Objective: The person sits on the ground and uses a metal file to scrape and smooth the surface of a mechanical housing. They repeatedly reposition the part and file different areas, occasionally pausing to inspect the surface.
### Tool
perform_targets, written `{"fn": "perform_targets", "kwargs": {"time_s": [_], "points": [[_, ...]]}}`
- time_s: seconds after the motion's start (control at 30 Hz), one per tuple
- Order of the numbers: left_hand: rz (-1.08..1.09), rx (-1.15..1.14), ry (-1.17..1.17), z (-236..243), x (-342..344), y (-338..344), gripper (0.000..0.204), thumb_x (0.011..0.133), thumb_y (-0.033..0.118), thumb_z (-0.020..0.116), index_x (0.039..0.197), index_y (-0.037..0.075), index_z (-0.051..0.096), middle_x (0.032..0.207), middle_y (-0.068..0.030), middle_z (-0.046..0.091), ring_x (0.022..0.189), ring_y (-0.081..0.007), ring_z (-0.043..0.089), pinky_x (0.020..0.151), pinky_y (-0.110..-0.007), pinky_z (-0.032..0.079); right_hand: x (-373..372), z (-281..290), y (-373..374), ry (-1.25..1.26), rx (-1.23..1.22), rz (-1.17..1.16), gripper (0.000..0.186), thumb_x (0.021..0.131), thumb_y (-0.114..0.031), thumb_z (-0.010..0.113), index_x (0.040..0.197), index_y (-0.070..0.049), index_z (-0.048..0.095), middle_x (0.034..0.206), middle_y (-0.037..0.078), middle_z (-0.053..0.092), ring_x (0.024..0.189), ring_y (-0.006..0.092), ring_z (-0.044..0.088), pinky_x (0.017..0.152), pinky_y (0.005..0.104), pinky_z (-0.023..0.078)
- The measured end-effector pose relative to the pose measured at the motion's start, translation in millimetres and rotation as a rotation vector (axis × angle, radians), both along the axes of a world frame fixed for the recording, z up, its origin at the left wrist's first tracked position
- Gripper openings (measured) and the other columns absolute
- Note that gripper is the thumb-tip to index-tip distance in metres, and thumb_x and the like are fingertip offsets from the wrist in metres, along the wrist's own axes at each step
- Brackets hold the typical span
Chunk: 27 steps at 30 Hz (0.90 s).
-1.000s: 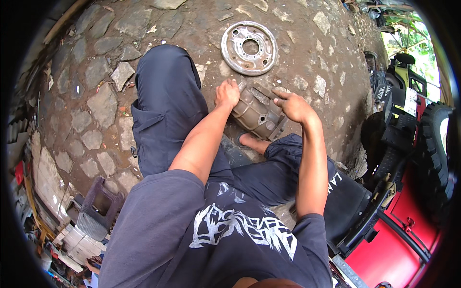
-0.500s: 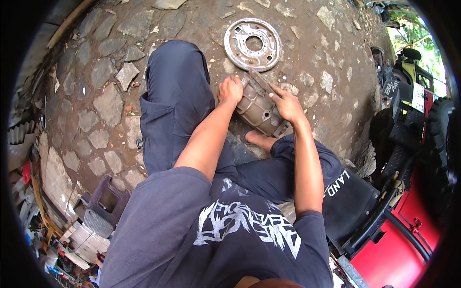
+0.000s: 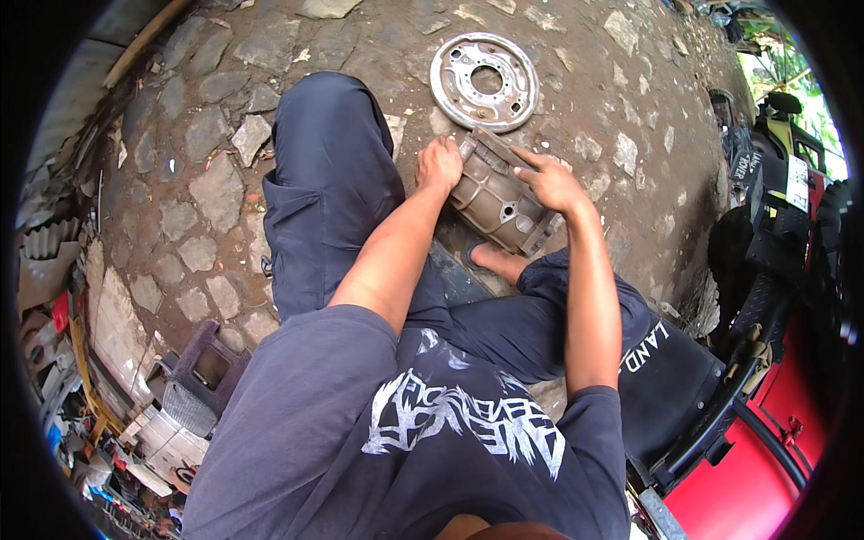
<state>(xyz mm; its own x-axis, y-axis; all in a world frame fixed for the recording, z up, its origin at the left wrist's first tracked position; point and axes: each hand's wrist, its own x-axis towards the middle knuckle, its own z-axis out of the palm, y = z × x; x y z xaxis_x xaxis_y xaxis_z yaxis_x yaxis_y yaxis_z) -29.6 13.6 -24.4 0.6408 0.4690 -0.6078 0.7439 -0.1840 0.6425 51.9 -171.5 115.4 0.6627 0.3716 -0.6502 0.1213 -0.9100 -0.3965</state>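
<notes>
A brown-grey cast metal housing [image 3: 483, 193], ribbed and with a small round hole in its face, stands tilted on the ground between my legs. My left hand [image 3: 439, 165] is closed over its upper left edge. On the opposite side, my right hand [image 3: 553, 184] holds the upper right rim, its index finger and thumb lying along the flange. The fingertips of both hands are partly hidden. Just beyond the housing lies a round metal plate [image 3: 441, 85] with a large central hole, flat on the ground and touched by neither hand.
The ground [image 3: 216, 184] is dirt with uneven embedded stones. My sandalled foot [image 3: 499, 261] is close below the housing. A red vehicle [image 3: 720, 477] with a black mudflap [image 3: 670, 396] stands at the right. Grey plastic trim [image 3: 211, 369] and piled scrap lie at the lower left.
My right hand has shifted slightly right along the housing's rim, with its index finger more stretched out. My left hand keeps its place. The whole view has drifted a little.
</notes>
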Motion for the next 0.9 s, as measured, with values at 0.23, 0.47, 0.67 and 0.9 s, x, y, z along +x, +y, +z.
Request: {"fn": "perform_targets", "kwargs": {"time_s": [0.23,0.47,0.67,0.9], "points": [[0.019,0.024,0.022,-1.2,1.6,1.6,0.048,0.106,0.042,0.041,0.131,0.009,0.066,0.135,-0.022,0.065,0.128,-0.0438,0.058,0.111,-0.051,0.044,-21.7,-28.3,42.3,-0.104,-0.106,-0.031,0.057,0.103,-0.036,0.055,0.156,-0.016,0.047,0.141,0.027,0.06,0.135,0.0432,0.055,0.117,0.0456,0.041],[0.014,0.027,0.029,5.9,0.5,-1.7,0.051,0.106,0.042,0.04,0.132,0.006,0.065,0.137,-0.0227,0.064,0.131,-0.0441,0.056,0.114,-0.05,0.041,10.7,-10.3,24.5,-0.026,-0.147,0.121,0.053,0.101,-0.034,0.056,0.149,-0.011,0.056,0.139,0.027,0.062,0.131,0.0392,0.059,0.113,0.0438,0.044],[0.031,0.092,0.02,0.5,3.7,-0.7,0.051,0.106,0.041,0.041,0.134,0.005,0.065,0.134,-0.024,0.065,0.128,-0.0449,0.057,0.112,-0.05,0.042,51.8,-23.8,36.1,0.362,-0.1,-0.205,0.051,0.103,-0.033,0.056,0.152,-0.018,0.054,0.139,0.024,0.064,0.125,0.0343,0.064,0.111,0.043,0.045],[0.02,0.072,0.026,15.7,4.3,4.5,0.052,0.106,0.04,0.041,0.133,0.003,0.065,0.135,-0.0253,0.064,0.129,-0.0452,0.057,0.112,-0.05,0.042,44.8,-28.1,-55.7,0.258,0.076,-0.088,0.053,0.105,-0.037,0.06,0.156,-0.024,0.051,0.121,0.016,0.074,0.077,0.0147,0.059,0.081,0.0331,0.053]]}}
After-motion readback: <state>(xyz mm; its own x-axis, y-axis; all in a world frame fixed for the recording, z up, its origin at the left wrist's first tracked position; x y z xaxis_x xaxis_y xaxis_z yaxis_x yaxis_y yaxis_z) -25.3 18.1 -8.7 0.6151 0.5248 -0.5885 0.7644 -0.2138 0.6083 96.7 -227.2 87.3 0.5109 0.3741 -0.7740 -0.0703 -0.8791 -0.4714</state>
